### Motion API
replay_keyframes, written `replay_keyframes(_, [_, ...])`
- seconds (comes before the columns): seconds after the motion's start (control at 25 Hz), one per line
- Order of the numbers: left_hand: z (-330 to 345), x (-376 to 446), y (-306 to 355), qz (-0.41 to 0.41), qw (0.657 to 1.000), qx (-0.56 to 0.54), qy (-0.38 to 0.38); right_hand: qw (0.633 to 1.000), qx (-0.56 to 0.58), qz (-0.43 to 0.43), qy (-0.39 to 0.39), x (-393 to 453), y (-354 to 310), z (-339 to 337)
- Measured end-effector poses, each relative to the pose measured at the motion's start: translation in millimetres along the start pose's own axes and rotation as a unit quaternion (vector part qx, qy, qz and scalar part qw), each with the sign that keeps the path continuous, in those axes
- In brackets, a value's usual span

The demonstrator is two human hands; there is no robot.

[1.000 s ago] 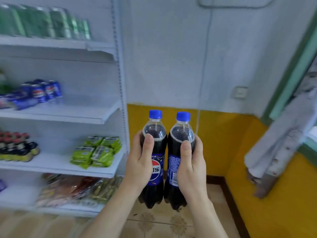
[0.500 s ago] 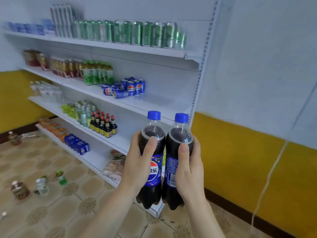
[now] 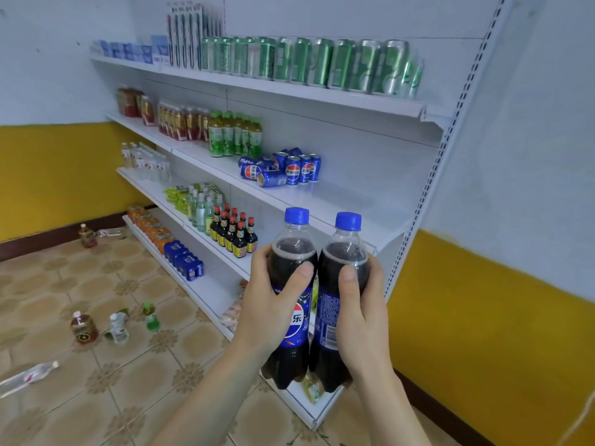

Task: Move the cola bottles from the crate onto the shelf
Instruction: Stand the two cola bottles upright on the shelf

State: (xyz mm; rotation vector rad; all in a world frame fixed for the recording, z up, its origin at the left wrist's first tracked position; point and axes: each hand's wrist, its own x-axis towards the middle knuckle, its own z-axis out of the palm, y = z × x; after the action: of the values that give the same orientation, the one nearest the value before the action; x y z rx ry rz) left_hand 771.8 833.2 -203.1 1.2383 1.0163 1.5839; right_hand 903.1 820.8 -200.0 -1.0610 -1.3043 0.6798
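Note:
Two cola bottles with blue caps and blue labels stand upright side by side in front of me. My left hand (image 3: pixel 267 304) grips the left cola bottle (image 3: pixel 291 252) around its middle. My right hand (image 3: pixel 363 313) grips the right cola bottle (image 3: pixel 343 259) the same way. Both bottles touch each other. They hang in the air in front of the white shelf unit, near the right end of its second shelf (image 3: pixel 354 204), which has bare space right of the blue cola cans (image 3: pixel 289 170). The crate is out of view.
Green cans (image 3: pixel 322 64) fill the top shelf. Small dark sauce bottles (image 3: pixel 233 233) and clear bottles stand on the third shelf. Blue packs (image 3: pixel 185 260) lie on the bottom shelf. Several loose bottles (image 3: pixel 83 328) are scattered on the tiled floor at left. A yellow wall runs at right.
My view has swung left from the shelf's right end and the yellow corner to the whole shelf unit. Both hands keep the same grip on the two bottles.

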Motion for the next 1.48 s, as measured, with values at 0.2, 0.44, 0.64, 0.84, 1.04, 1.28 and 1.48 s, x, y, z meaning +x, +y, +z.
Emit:
replay_keyframes(0.2, [-26.9, 65.4, -11.2, 0.007, 0.999, 0.031, -0.009, 1.0, -0.014, -0.003, 0.002, 50.1, 23.2, 46.5])
replay_keyframes(0.44, [-61.8, 164.6, -23.4, 0.02, 0.997, 0.053, -0.058, 0.999, 0.008, 0.022, 0.031, 116.4, 44.3, 106.8])
replay_keyframes(0.64, [-72.2, 229.6, -34.1, 0.025, 0.995, 0.055, -0.083, 0.999, 0.011, 0.045, 0.014, 169.5, 53.9, 133.8])
replay_keyframes(0.84, [-64.6, 302.8, -54.7, 0.029, 0.991, 0.072, -0.11, 0.999, -0.001, 0.042, 0.033, 228.1, 77.1, 146.2])
replay_keyframes(1.04, [-43.3, 389.6, -82.2, 0.03, 0.986, 0.079, -0.147, 0.997, 0.015, 0.029, 0.064, 306.4, 118.2, 151.8])
replay_keyframes(1.28, [-7.0, 489.9, -101.9, 0.04, 0.981, 0.091, -0.165, 0.996, 0.03, 0.029, 0.075, 405.2, 153.0, 150.4])
replay_keyframes(1.48, [8.9, 555.1, -128.4, 0.024, 0.976, 0.094, -0.196, 0.996, 0.004, 0.035, 0.084, 461.6, 183.2, 157.0])
